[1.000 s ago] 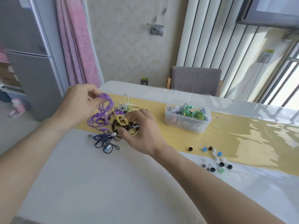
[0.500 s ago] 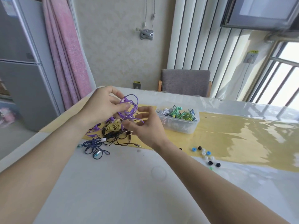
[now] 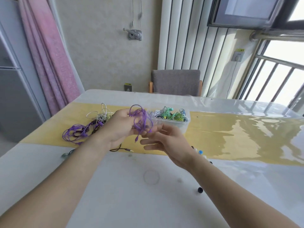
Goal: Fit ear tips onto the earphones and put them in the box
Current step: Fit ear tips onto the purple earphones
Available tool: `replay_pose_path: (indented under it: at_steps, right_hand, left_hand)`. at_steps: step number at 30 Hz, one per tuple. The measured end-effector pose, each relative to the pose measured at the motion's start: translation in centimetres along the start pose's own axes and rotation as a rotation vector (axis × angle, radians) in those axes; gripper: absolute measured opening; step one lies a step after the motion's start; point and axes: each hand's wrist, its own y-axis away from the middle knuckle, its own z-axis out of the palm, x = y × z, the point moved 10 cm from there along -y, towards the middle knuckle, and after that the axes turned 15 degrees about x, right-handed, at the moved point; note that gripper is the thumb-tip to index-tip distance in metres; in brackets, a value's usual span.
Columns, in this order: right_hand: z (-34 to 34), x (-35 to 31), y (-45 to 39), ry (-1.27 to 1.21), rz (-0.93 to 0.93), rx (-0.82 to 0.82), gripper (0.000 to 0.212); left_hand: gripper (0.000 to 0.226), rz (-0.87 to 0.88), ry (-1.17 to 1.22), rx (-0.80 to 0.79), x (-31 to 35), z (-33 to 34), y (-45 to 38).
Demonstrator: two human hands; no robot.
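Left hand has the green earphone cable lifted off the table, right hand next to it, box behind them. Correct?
Not quite: the head view shows the cable in the left hand is purple, not green. The green ones lie in the box. The right hand is beside it, as you said.

- No text, brand or number can be read.
- A small yellow label [image 3: 240,50] sits above the white wall socket [image 3: 237,56] by the window; its dark marks are too blurred.
- A yellow sticker [image 3: 128,83] tops the grey wall outlet [image 3: 128,88] beyond the surface's far edge; its characters are illegible.
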Motion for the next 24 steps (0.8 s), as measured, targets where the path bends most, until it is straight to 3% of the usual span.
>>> replay_pose_path:
  at_steps: [4,12,18,24]
  right_hand:
    - [-3.3,1.2,1.4,-0.052,0.045,0.101,0.009]
    - [-4.7,1.5,3.3,0.457,-0.229,0.123,0.017]
    - [-3.5,2.5,3.6,0.259,-0.107,0.018,0.017]
    - [-2.0,2.8,4.6,0.105,-0.076,-0.034,0.016]
  left_hand:
    - [0.018,-0.247,0.205,0.062,-5.1,1.8,1.1]
    - [0.020,-0.541,0.646,0.062,-8.2,4.9,4.3]
    - [0.022,-0.557,0.816,0.088,-7.8,4.7,4.6]
    - [0.032,-0.558,0.972,0.233,-7.9,3.2,4.2]
